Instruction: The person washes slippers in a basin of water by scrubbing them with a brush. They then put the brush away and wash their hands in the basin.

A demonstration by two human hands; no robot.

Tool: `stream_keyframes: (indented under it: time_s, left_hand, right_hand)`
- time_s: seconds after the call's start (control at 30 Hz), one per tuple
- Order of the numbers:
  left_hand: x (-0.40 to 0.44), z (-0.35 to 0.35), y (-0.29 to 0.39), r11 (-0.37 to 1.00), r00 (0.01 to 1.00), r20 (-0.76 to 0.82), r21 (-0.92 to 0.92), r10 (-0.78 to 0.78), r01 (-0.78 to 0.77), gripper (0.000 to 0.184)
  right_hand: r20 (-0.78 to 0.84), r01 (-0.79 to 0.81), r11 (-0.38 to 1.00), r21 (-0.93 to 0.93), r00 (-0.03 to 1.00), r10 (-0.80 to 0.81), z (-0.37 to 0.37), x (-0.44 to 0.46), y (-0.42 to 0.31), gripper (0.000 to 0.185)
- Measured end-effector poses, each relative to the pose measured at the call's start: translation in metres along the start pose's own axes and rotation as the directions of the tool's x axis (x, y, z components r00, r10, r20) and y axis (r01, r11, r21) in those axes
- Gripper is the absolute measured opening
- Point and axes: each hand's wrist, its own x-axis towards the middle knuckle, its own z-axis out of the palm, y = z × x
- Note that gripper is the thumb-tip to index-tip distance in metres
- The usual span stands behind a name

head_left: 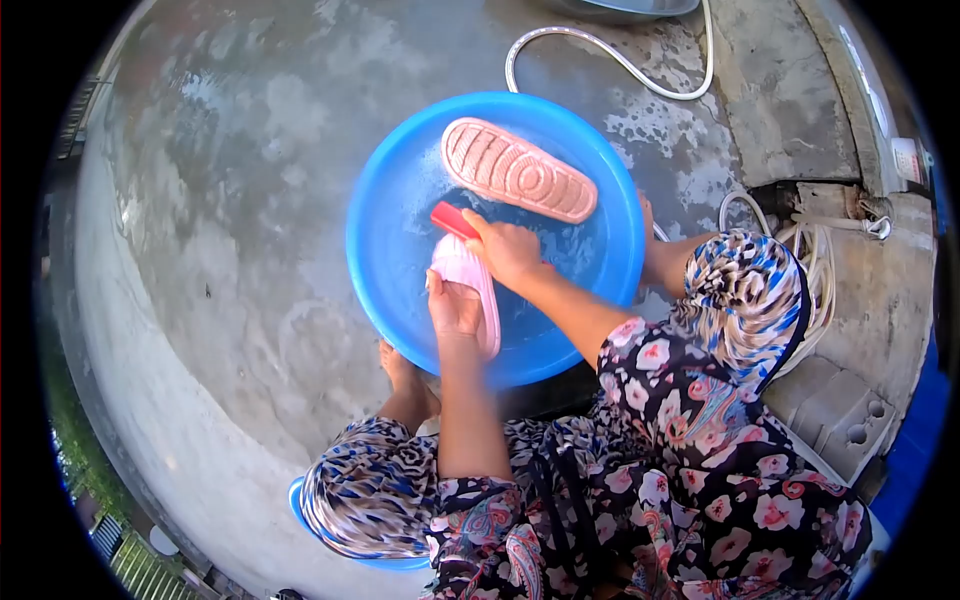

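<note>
A pink slipper (490, 318) is in my left hand (455, 306), its toe end pointing away from me over the blue basin (362, 270). My right hand (507, 252) is closed round a red-handled brush (454, 220), which lies across the slipper's toe end. The brush's bristles are hidden. Beyond my hands, a second pink slipper (520, 170) rests sole up in the water, its ridged tread showing.
Wet concrete floor (250, 190) surrounds the basin. A white hose (560, 32) loops behind it near another tub (630, 8). More hose (818, 290) lies coiled at the right, beside a concrete block (850, 420). My bare feet flank the basin.
</note>
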Motion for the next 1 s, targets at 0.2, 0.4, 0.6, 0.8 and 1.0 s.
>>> stream_keyframes:
  time_s: [0.2,0.4,0.6,0.8,1.0]
  left_hand:
    - [0.006,-0.010,0.012,0.999,0.996,-0.081,-0.022,-0.049,0.048,0.062]
    - [0.015,-0.034,0.010,0.999,0.996,-0.089,0.047,-0.021,0.025,0.084]
    - [-0.002,-0.012,0.007,0.999,0.999,-0.022,-0.025,-0.037,0.036,0.085]
    - [0.002,0.005,0.003,0.994,0.991,-0.076,-0.039,-0.109,0.106,0.091]
    - [0.011,-0.023,0.000,1.000,0.986,-0.163,-0.003,-0.020,0.019,0.103]
  right_hand:
    - [0.180,-0.002,0.991,0.130,0.983,-0.022,0.008,-0.076,-0.002,0.054]
    - [0.110,0.147,0.988,0.042,0.982,-0.151,0.004,-0.053,-0.005,0.047]
    - [0.188,0.139,0.990,-0.029,0.973,-0.131,0.000,-0.032,-0.014,0.046]
    - [0.194,0.106,0.994,0.010,0.975,-0.106,-0.013,-0.085,-0.003,0.048]
    - [0.141,0.203,0.976,-0.078,0.971,-0.191,0.005,-0.034,-0.022,0.049]
